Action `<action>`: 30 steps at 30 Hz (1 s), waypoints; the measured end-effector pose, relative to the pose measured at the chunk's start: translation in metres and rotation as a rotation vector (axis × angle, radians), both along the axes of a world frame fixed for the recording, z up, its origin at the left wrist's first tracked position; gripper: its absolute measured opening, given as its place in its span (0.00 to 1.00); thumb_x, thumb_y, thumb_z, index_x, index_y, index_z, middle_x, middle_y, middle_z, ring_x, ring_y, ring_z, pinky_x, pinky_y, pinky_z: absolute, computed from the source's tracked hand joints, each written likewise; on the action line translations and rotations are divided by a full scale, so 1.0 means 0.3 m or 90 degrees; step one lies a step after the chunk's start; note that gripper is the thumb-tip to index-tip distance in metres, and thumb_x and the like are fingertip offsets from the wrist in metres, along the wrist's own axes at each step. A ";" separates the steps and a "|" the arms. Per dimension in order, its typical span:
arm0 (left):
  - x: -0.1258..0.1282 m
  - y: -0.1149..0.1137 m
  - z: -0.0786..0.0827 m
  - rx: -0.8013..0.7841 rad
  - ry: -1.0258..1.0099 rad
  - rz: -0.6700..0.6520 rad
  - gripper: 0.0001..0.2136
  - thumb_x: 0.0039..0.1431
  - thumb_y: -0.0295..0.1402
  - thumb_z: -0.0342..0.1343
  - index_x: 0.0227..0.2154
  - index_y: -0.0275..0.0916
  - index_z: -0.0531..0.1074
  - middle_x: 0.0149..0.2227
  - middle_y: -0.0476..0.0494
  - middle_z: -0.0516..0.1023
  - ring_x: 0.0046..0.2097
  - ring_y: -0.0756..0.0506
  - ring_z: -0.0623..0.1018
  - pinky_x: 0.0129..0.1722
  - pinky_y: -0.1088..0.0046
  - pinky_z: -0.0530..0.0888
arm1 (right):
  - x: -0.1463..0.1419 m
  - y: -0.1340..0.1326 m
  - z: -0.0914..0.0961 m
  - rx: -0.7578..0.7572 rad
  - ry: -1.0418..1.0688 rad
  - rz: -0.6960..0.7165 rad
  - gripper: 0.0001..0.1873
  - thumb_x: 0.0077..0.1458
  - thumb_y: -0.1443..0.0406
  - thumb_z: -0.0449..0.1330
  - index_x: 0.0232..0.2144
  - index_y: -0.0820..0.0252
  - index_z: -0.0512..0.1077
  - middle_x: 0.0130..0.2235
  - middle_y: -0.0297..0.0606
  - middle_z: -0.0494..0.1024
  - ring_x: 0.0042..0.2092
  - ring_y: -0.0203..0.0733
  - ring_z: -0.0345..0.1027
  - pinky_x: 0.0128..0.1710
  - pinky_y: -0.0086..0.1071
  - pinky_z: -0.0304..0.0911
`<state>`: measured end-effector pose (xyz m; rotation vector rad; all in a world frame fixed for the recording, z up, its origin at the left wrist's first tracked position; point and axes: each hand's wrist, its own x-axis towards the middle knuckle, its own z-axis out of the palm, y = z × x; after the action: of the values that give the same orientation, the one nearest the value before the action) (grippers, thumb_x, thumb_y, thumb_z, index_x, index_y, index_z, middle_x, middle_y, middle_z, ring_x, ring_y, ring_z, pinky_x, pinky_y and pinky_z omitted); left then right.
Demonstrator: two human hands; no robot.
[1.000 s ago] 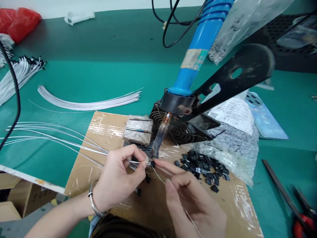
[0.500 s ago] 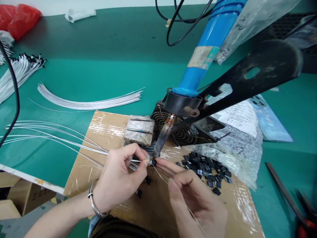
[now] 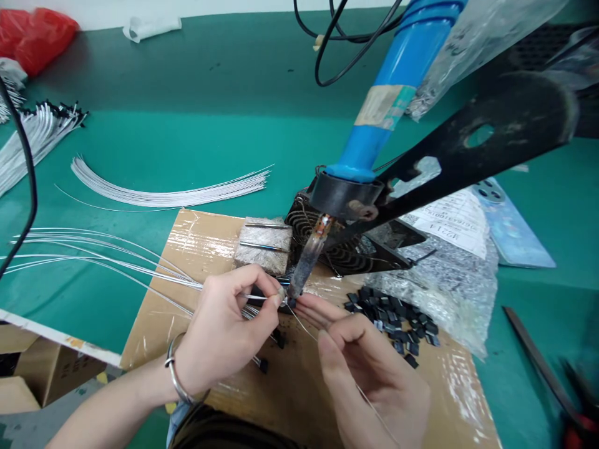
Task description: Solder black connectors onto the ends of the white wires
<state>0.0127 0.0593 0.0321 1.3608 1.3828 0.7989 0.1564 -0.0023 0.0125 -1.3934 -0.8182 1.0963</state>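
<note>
My left hand [image 3: 238, 321] pinches the end of a white wire [image 3: 255, 297] between thumb and forefinger, right beside the tip of a soldering iron [image 3: 306, 265]. The iron has a blue handle [image 3: 393, 81] and is clamped pointing down. My right hand [image 3: 369, 371] is closed on a thin strand of solder wire [image 3: 304, 327], which runs from the iron's tip back through the fingers. Its fingertips touch a small black connector [image 3: 292, 303] under the tip. The exact joint between wire and connector is too small to make out.
A black metal bracket [image 3: 468, 149] holds the iron. Loose black connectors [image 3: 393, 318] lie on the cardboard [image 3: 444, 399], near a bubble-wrap bag [image 3: 458, 293]. A cleaning pad [image 3: 262, 252] sits behind my left hand. A bundle of white wires [image 3: 173, 198] and tweezers [image 3: 538, 362] rest on the green mat.
Both hands stay nearly in place. My left hand has shifted very slightly up, and the wire end and connector sit a touch higher against the iron's tip.
</note>
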 end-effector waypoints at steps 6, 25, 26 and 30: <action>0.002 0.009 0.013 -0.004 -0.025 0.001 0.04 0.57 0.28 0.58 0.28 0.38 0.74 0.32 0.44 0.85 0.32 0.47 0.78 0.31 0.74 0.72 | 0.000 0.003 0.009 0.000 0.001 -0.005 0.14 0.66 0.66 0.62 0.26 0.53 0.72 0.51 0.39 0.88 0.53 0.46 0.84 0.59 0.38 0.76; 0.002 0.009 0.012 0.010 -0.010 0.001 0.04 0.57 0.29 0.58 0.28 0.38 0.75 0.32 0.43 0.85 0.31 0.47 0.78 0.29 0.74 0.71 | -0.002 0.003 0.010 0.018 0.012 0.004 0.14 0.67 0.65 0.62 0.27 0.53 0.72 0.51 0.37 0.88 0.53 0.44 0.84 0.59 0.35 0.76; 0.002 0.009 0.012 0.012 -0.012 0.002 0.04 0.57 0.29 0.58 0.28 0.38 0.75 0.32 0.44 0.85 0.31 0.47 0.79 0.29 0.74 0.71 | -0.002 0.003 0.010 0.017 0.011 0.002 0.14 0.67 0.65 0.62 0.27 0.53 0.72 0.51 0.36 0.88 0.53 0.43 0.84 0.59 0.34 0.75; 0.002 0.008 0.011 0.016 -0.016 0.007 0.04 0.57 0.28 0.58 0.27 0.39 0.74 0.31 0.44 0.85 0.32 0.47 0.79 0.30 0.74 0.72 | -0.005 0.003 0.010 0.015 0.005 -0.004 0.14 0.67 0.66 0.62 0.27 0.53 0.72 0.51 0.34 0.88 0.53 0.40 0.84 0.59 0.30 0.74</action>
<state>0.0133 0.0618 0.0356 1.3594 1.3662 0.8399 0.1549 -0.0015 0.0154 -1.3700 -0.8175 1.0836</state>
